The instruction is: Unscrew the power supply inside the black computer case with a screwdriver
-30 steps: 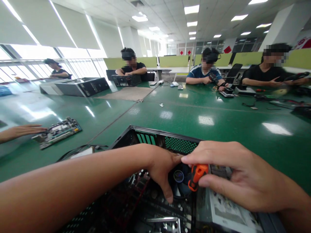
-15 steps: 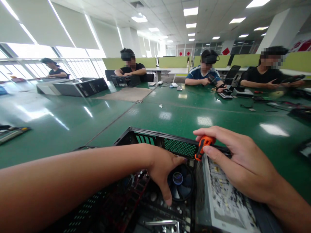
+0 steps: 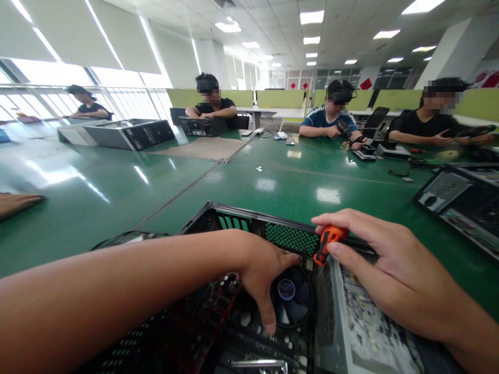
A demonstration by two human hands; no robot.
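Observation:
An open computer case (image 3: 249,212) lies in front of me, its inner parts dusty. My left hand (image 3: 265,270) reaches across into it, thumb and fingers placed around the left side of a round black cooling fan (image 3: 286,291). Above the case's right part, my right hand (image 3: 385,270) grips a screwdriver by its short orange-and-black handle (image 3: 328,243). I cannot see the screwdriver's shaft or tip. Under my right hand is a metal box with a worn label (image 3: 370,322). A red circuit board (image 3: 210,317) sits left of the fan, partly covered by my forearm.
Another opened computer case (image 3: 463,202) stands on the green table (image 3: 288,192) at right. More cases (image 3: 132,135) lie at the far left. Several people sit across the table, one handling a device (image 3: 364,151). Another person's hand (image 3: 19,204) rests at the left edge.
The opened case at the right has come further into view. At the left edge a person's hand now shows where a long object lay. My own hands have hardly moved.

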